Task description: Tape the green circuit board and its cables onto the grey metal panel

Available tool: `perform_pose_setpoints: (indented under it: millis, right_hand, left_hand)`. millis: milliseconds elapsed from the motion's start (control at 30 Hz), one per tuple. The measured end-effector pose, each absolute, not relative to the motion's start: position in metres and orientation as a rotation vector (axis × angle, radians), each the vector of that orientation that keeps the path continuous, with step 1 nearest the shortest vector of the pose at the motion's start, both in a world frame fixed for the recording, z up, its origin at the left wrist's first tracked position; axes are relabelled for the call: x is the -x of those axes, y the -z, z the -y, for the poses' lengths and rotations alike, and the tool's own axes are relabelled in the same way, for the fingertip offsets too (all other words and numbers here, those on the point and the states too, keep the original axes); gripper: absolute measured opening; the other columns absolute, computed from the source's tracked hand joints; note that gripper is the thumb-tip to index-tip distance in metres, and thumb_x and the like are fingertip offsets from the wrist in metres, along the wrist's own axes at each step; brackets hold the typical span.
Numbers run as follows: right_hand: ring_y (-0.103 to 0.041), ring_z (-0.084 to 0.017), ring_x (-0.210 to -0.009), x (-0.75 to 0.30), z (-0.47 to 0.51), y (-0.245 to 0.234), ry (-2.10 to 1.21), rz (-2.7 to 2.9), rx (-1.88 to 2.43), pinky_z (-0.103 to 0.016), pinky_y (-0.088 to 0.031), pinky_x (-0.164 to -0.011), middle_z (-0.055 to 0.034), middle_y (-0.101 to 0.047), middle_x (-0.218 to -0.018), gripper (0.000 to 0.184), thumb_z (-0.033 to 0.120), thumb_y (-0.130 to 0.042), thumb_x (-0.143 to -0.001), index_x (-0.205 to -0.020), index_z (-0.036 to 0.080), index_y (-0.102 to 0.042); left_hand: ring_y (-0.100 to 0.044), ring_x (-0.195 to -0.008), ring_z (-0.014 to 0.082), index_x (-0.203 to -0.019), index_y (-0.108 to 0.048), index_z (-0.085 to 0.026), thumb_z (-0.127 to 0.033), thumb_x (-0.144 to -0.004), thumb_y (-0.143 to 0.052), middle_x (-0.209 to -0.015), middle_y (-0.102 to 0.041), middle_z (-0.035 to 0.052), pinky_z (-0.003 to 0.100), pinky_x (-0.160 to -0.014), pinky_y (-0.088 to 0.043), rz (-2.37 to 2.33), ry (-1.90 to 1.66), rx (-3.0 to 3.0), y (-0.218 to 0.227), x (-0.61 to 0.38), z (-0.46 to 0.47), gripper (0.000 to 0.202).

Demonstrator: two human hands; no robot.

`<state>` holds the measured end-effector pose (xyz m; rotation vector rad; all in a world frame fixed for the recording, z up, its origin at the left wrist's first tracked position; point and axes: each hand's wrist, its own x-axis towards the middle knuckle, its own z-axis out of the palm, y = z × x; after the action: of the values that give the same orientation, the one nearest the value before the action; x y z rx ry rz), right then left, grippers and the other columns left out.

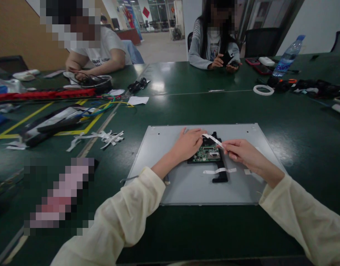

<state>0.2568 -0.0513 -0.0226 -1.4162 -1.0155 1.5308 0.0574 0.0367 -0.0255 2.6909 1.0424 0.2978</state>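
My right hand (241, 153) pinches one end of a strip of white tape (214, 140) between thumb and fingers. At the strip's other end, the fingers of my left hand (188, 143) are closed on it, over the upper part of a black plastic frame (220, 176). Inside this frame sits a green circuit board (204, 155) with a connector, partly covered by my left hand. The frame rests on a flat grey metal panel (181, 188) lying on the table. Across the frame's lower leg runs another white tape strip (208, 171), stuck to the panel.
Cut tape strips (111, 138) lie left of the panel. Further away are a tape roll (263, 90), a water bottle (288, 55), a red strip of parts (45, 95) and cables. A blurred pinkish object (61, 195) lies at left. Two people sit across the green table (175, 107).
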Motion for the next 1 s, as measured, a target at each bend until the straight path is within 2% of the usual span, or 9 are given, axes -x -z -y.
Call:
perform_pose_setpoints:
  millis: [67, 133, 200, 367, 533, 1000]
  right_hand:
    - [-0.034, -0.002, -0.042, -0.258, 0.052, 0.023, -1.494, 1.004, 1.431, -0.017, -0.018, -0.038, 0.0029, -0.053, -0.064, 0.038, 0.035, -0.062, -0.073, -0.103, 0.012, -0.058]
    - [-0.038, -0.004, -0.042, -0.258, 0.052, 0.025, -1.432, 1.031, 1.471, -0.017, -0.02, -0.038, 0.0038, -0.054, -0.064, 0.051, 0.032, -0.06, -0.075, -0.12, 0.014, -0.048]
    - [-0.043, -0.006, -0.043, -0.257, 0.053, 0.029, -1.364, 1.11, 1.515, -0.017, -0.023, -0.039, 0.0044, -0.054, -0.064, 0.056, 0.032, -0.054, -0.078, -0.13, 0.017, -0.038]
    - [-0.049, -0.01, -0.049, -0.25, 0.058, 0.032, -0.947, 1.546, 1.677, -0.021, -0.033, -0.049, 0.0032, -0.055, -0.063, 0.045, 0.021, -0.039, -0.083, -0.128, 0.02, -0.042]
    - [-0.055, -0.016, -0.061, -0.248, 0.061, 0.029, -0.528, 1.814, 1.878, -0.023, -0.031, -0.056, -0.0029, -0.06, -0.07, 0.039, 0.022, -0.035, -0.089, -0.127, 0.018, -0.044]
    - [-0.059, -0.019, -0.063, -0.241, 0.055, 0.029, -0.263, 2.01, 2.162, -0.025, -0.023, -0.05, -0.0055, -0.063, -0.072, 0.037, 0.028, -0.039, -0.091, -0.128, 0.021, -0.04]
  left_hand:
    - [-0.042, -0.129, 0.0193, -0.131, -0.047, -0.022, -0.023, -0.094, -0.025, -0.134, -0.053, 0.0065, 0.053, -0.111, -0.016, -1.051, -0.287, -2.701, 0.025, -0.058, -0.037, 0.043]
    - [-0.042, -0.129, 0.0194, -0.131, -0.047, -0.023, -0.023, -0.094, -0.025, -0.133, -0.053, 0.0064, 0.054, -0.111, -0.015, -1.051, -0.279, -2.716, 0.025, -0.059, -0.037, 0.043]
    - [-0.042, -0.129, 0.0197, -0.131, -0.048, -0.024, -0.023, -0.094, -0.026, -0.133, -0.054, 0.0053, 0.055, -0.11, -0.015, -1.042, -0.274, -2.727, 0.025, -0.059, -0.037, 0.043]
    - [-0.039, -0.131, 0.0201, -0.131, -0.047, -0.028, -0.022, -0.093, -0.028, -0.135, -0.052, 0.0019, 0.057, -0.111, -0.011, -1.034, -0.263, -2.714, 0.025, -0.059, -0.036, 0.044]
    - [-0.04, -0.13, 0.0205, -0.13, -0.047, -0.029, -0.021, -0.092, -0.029, -0.136, -0.052, 0.0013, 0.057, -0.11, -0.012, -1.027, -0.266, -2.696, 0.025, -0.059, -0.036, 0.044]
    - [-0.041, -0.129, 0.0203, -0.13, -0.047, -0.029, -0.02, -0.091, -0.029, -0.134, -0.053, 0.0018, 0.059, -0.109, -0.012, -1.006, -0.283, -2.698, 0.025, -0.058, -0.037, 0.044]
